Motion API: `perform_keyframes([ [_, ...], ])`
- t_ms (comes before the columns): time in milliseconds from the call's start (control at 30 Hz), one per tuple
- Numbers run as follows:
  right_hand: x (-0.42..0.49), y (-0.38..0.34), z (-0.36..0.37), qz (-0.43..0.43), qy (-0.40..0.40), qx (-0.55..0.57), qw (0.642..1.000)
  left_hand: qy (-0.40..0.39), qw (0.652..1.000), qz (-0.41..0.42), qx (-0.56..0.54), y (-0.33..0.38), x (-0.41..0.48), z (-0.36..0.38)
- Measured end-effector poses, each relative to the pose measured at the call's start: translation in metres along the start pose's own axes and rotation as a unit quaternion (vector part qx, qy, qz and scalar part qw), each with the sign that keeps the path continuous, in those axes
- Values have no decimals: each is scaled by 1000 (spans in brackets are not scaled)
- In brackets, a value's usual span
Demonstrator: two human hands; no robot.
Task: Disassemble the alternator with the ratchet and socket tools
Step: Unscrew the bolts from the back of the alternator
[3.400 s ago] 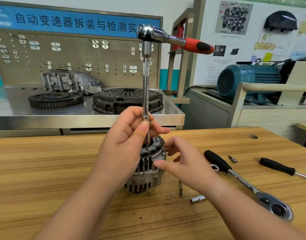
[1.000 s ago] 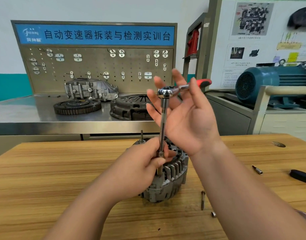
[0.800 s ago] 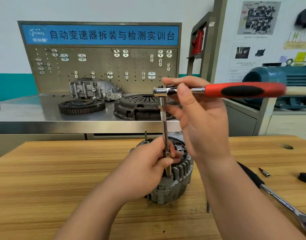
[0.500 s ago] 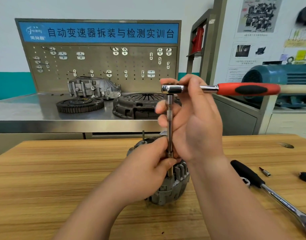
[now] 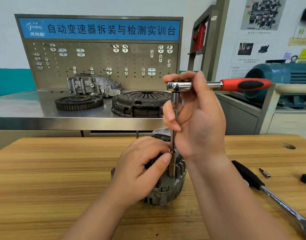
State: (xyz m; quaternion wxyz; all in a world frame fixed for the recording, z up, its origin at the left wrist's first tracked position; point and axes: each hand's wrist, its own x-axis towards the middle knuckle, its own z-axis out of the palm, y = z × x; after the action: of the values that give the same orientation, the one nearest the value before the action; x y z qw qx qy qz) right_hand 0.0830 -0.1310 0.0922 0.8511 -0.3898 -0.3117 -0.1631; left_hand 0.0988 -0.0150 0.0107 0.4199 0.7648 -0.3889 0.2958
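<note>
On the table [image 5: 62, 170], left hand [image 5: 141, 172] curled over the upright alternator [image 5: 167, 189], pinching the bar [image 5: 173, 141] low; right hand [image 5: 199, 122] wrapped round bar top and ratchet [image 5: 216, 85] head. Probably heavy, rigid cast metal: safest gripped by the ribbed housing.

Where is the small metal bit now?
Head view, right side: the small metal bit lies on the wooden table, beside the black-handled steel ratchet.

The single head-worn wide-angle camera is looking forward and slightly down across the wooden table [image 5: 44, 170], sitting close above the alternator [image 5: 166, 189] and facing the steel workbench [image 5: 27, 110] and pegboard [image 5: 100, 66] behind.
</note>
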Motion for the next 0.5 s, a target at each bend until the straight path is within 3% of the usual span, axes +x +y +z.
perform_keyframes([
  [500,14,-8,-11,72,-13,71,995,68,994,21,80,6,0,12],
])
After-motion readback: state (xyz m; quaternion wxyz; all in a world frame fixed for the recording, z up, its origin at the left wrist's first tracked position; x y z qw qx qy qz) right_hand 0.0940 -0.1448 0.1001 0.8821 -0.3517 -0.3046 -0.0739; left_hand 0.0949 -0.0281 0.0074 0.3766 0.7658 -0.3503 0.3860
